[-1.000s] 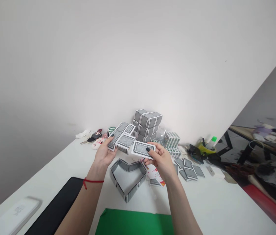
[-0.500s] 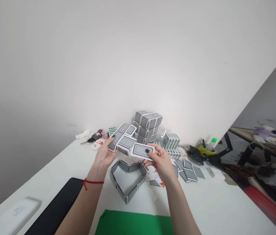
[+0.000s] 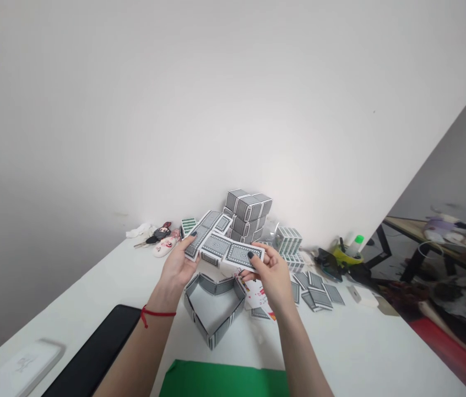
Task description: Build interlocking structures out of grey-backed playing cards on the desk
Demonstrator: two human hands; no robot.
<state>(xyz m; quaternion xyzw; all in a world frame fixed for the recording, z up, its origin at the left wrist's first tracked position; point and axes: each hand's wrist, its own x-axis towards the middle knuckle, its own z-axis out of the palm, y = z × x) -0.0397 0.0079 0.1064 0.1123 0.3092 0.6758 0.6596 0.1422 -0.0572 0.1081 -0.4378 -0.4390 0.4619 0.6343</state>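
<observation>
My left hand (image 3: pixel 178 267) grips a flat piece made of joined grey-backed playing cards (image 3: pixel 208 238), held above the white table (image 3: pixel 365 353). My right hand (image 3: pixel 269 273) pinches a single grey-backed card (image 3: pixel 242 255) and holds it against the right end of that piece. Directly below both hands a heart-shaped frame of folded cards (image 3: pixel 214 306) stands on the table. A red string circles my left wrist.
A stack of card-built blocks (image 3: pixel 247 215) stands by the wall, with smaller blocks (image 3: pixel 288 240) to its right. Loose cards (image 3: pixel 318 292) lie right of my hands. A black tablet (image 3: pixel 92 353), a white device (image 3: pixel 18 369), green paper (image 3: pixel 225 380), keys with charms (image 3: pixel 156 237).
The right hand has brought its card left until it meets the joined piece in the left hand. The view has tipped slightly.
</observation>
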